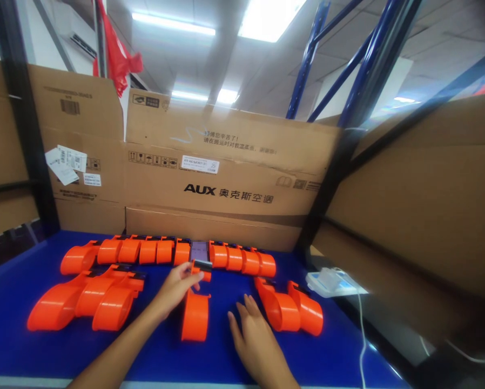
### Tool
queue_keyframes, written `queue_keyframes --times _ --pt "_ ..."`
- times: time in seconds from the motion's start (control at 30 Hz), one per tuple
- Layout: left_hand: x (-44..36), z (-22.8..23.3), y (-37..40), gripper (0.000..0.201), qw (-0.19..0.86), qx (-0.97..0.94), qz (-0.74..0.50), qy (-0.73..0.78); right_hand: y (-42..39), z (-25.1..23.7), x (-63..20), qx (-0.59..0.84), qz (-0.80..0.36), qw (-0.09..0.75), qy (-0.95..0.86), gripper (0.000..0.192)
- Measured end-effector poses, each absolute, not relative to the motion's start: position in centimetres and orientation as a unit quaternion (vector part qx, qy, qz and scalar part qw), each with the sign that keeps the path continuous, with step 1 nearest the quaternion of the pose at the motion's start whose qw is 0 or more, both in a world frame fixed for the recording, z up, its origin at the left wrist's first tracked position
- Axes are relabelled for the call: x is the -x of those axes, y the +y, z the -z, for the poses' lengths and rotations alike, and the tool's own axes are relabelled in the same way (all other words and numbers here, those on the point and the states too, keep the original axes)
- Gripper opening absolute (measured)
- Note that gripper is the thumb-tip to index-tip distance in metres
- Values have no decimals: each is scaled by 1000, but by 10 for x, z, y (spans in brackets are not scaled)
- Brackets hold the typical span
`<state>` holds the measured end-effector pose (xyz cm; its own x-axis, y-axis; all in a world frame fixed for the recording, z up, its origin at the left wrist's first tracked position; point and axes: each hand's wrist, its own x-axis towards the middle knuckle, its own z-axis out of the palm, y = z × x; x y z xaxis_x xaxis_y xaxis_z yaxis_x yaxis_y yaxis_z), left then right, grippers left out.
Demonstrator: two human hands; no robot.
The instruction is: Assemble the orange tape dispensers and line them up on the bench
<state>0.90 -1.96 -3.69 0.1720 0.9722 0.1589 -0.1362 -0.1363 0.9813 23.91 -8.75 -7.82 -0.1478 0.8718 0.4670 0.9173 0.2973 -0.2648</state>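
Both hands are extended over the blue tabletop [7, 302]. A small orange piece with a black end [202, 268] is pinched between the thumb and fingertips of the left hand [177, 289], whose forearm comes in from the lower left. It is held just above a single orange casing [195, 319] lying on the table. Flat and unclenched, the right hand [253, 335] is laid palm down beside that casing, nothing gripped, with two more orange casings [291, 308] just to its right.

The left hand [176, 285] pinched a small orange clip [202, 268] above an orange plastic housing [195, 316] on the blue desk [7, 302]; the right hand [255, 339] lay flat just beside it.
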Motion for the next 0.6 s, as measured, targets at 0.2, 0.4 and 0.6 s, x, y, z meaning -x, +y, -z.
queue_keyframes --times 0.2,0.4,0.6 --pt "-9 38 -18 41 541 -537 -527 377 -89 55 -227 501 -86 274 -816 39" --pt "-4 44 -10 39 537 -518 -532 399 -79 60 -235 596 -48 233 -767 58" --pt "-4 46 -8 38 544 -514 -534 393 -74 59 -233 625 2 190 -757 44"
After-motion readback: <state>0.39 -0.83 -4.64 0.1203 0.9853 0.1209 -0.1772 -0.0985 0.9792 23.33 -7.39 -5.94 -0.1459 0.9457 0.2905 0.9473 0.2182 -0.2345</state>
